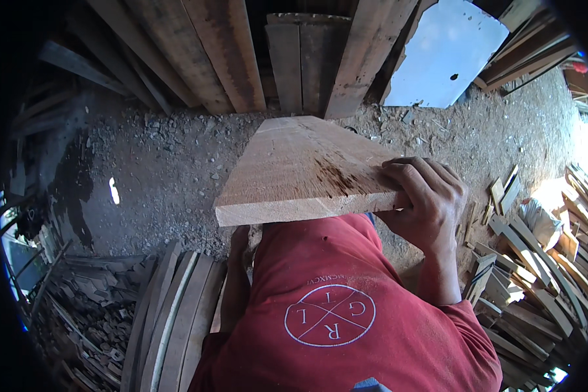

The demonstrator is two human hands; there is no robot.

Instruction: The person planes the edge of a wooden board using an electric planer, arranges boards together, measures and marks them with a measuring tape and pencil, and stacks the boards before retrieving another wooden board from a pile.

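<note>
A thick, rough-sawn wooden plank (294,163) stretches away from my body, its near end just above my red shirt. Dark brown splintered marks run across its top face near that end. My right hand (431,196) grips the plank's near right corner, with the fingers over the top and the thumb lower down by the edge. Below the near left corner, my left hand (240,238) shows only in part; the plank hides its fingers, so whether it touches the wood cannot be made out.
Tall boards (222,52) lean along the far side, beside a white sheet with a jagged edge (444,59). Curved planks (170,313) and a heap of wood offcuts (98,294) lie at the left. More scrap wood (536,261) is piled at the right on gravelly ground (170,176).
</note>
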